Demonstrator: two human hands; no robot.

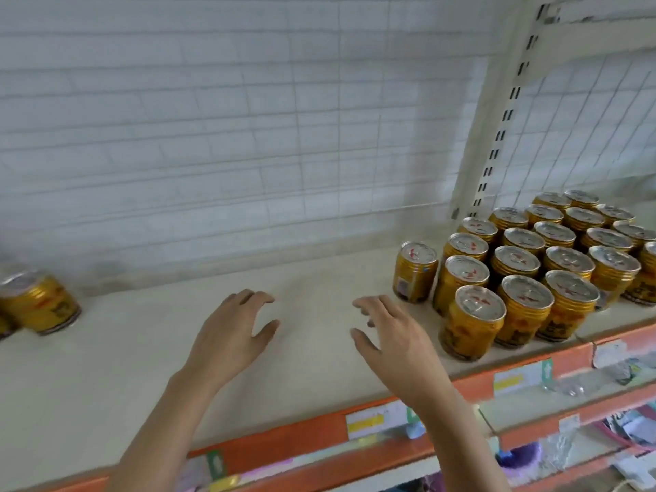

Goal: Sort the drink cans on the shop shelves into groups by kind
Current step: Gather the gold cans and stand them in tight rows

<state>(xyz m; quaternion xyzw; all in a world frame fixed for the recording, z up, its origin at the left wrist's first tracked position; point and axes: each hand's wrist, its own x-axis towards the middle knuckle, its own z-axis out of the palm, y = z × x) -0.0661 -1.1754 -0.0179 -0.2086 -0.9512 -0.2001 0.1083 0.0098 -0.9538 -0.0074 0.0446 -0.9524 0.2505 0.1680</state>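
Orange shelf edge: the orange price-strip rail (pixel 312 429) with paper labels runs nearest the camera, under both forearms.
Left hand: left hand (pixel 232 335) hovers over the pale beige shelf board (pixel 106 367), fingers spread and loosely curved, holding nothing.
Right hand: right hand (pixel 390 335) likewise spread and empty, beside the left.
Grouped cans: block of gold ribbed drink cans with silver tops (pixel 539 264) stands just right of the right hand; its front can (pixel 472 321) sits close to the shelf lip.
Single can: gold can (pixel 413 271) stands alone just left of the block.
Stray cans: blurred gold cans (pixel 37 301) well left of the left hand.
Risk: a sideways sweep of the right hand could probably knock the front can off the edge or topple its neighbours.
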